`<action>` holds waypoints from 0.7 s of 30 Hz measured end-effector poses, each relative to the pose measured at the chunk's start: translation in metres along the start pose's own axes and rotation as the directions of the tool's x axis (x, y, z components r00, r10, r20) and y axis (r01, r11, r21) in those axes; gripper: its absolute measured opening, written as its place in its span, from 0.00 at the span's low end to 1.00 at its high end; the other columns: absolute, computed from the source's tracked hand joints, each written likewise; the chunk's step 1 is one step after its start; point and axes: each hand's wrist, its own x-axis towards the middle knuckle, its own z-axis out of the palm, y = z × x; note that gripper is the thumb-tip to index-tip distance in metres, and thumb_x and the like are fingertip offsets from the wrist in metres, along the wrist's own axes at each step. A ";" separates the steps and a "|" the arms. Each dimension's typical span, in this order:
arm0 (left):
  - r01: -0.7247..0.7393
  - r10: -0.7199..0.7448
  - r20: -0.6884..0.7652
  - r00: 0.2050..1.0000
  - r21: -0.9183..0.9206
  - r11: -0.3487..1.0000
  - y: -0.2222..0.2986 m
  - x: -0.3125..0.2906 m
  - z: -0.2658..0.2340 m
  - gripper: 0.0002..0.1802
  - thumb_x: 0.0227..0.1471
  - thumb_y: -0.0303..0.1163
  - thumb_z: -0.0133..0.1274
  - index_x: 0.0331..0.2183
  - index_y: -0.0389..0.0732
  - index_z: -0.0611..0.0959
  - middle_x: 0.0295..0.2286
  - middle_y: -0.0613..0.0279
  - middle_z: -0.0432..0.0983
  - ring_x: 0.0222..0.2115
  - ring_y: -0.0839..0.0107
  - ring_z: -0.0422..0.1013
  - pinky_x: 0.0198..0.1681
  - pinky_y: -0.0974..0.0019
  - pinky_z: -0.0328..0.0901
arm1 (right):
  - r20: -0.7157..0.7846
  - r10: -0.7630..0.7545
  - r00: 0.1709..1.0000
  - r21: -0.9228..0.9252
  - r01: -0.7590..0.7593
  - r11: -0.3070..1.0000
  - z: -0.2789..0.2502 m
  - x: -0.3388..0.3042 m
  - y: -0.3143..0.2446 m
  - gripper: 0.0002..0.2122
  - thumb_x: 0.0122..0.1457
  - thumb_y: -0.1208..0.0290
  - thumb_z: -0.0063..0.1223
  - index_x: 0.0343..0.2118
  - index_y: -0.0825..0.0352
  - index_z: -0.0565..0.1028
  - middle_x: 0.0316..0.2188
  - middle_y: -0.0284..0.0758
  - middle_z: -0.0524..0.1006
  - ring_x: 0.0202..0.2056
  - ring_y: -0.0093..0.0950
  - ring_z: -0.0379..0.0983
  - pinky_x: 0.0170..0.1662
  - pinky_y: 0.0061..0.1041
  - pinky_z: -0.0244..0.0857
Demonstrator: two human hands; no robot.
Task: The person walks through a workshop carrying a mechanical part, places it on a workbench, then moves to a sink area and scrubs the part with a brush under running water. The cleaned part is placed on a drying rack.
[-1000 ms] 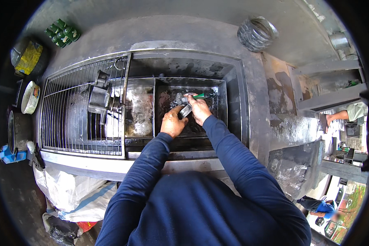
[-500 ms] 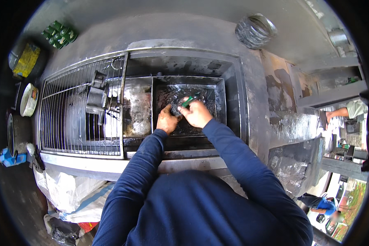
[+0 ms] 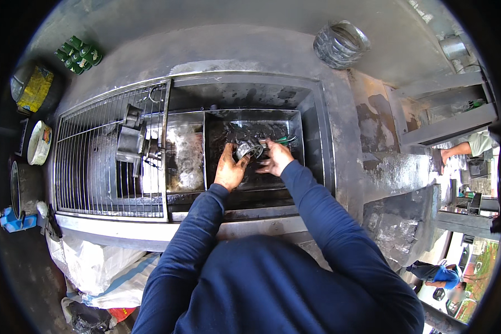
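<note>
My left hand (image 3: 230, 170) grips a wet, round metal machine part (image 3: 249, 149) at its left side, thumb and fingers apart around it. The part has a ring-like opening and is held over dark liquid in a square metal tray (image 3: 301, 125). At the part's right edge is my right hand (image 3: 275, 158), its fingers spread and close to or touching it; contact is hard to tell. A green-handled tool (image 3: 285, 139) lies in the tray just beyond the right hand; its working end is hidden.
Left of the tray, a wire rack (image 3: 89, 161) carries a dark metal machine part (image 3: 131, 142). Green bottles (image 3: 79, 54) stand at the far left and a coil of wrapped material (image 3: 342, 44) at the far right. White sacks (image 3: 100, 261) lie at the near left. A person (image 3: 442, 275) is in the distance.
My right hand has let go of the green-handled tool, which now lies in the tray. Its fingers have spread beside the metal part, which has turned and shows more clearly.
</note>
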 end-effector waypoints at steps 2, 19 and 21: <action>-0.006 0.000 0.080 0.997 0.065 0.998 -0.001 -0.003 0.001 0.31 0.48 0.36 0.67 0.50 0.32 0.74 0.46 0.38 0.77 0.49 0.44 0.74 0.53 0.54 0.68 | 0.266 -0.164 0.950 0.178 0.119 0.977 0.007 0.004 0.011 0.15 0.74 0.56 0.40 0.53 0.58 0.74 0.45 0.36 0.78 0.42 0.35 0.77 0.39 0.46 0.75; 0.172 -0.190 0.029 0.981 0.314 0.934 -0.040 0.009 -0.003 0.26 0.49 0.35 0.64 0.49 0.35 0.83 0.40 0.37 0.82 0.45 0.45 0.78 0.51 0.52 0.71 | 0.658 -0.686 0.311 -0.403 0.915 0.028 0.027 -0.024 0.021 0.05 0.62 0.73 0.59 0.36 0.69 0.79 0.27 0.34 0.79 0.29 0.25 0.72 0.38 0.30 0.69; 0.063 -0.081 0.016 0.997 0.478 0.876 -0.040 0.007 -0.001 0.22 0.50 0.35 0.62 0.47 0.36 0.84 0.40 0.39 0.82 0.44 0.44 0.78 0.52 0.50 0.70 | 0.467 -0.717 0.518 -0.516 0.818 0.254 0.036 -0.039 0.008 0.04 0.61 0.73 0.59 0.36 0.68 0.79 0.26 0.35 0.79 0.28 0.25 0.72 0.37 0.31 0.69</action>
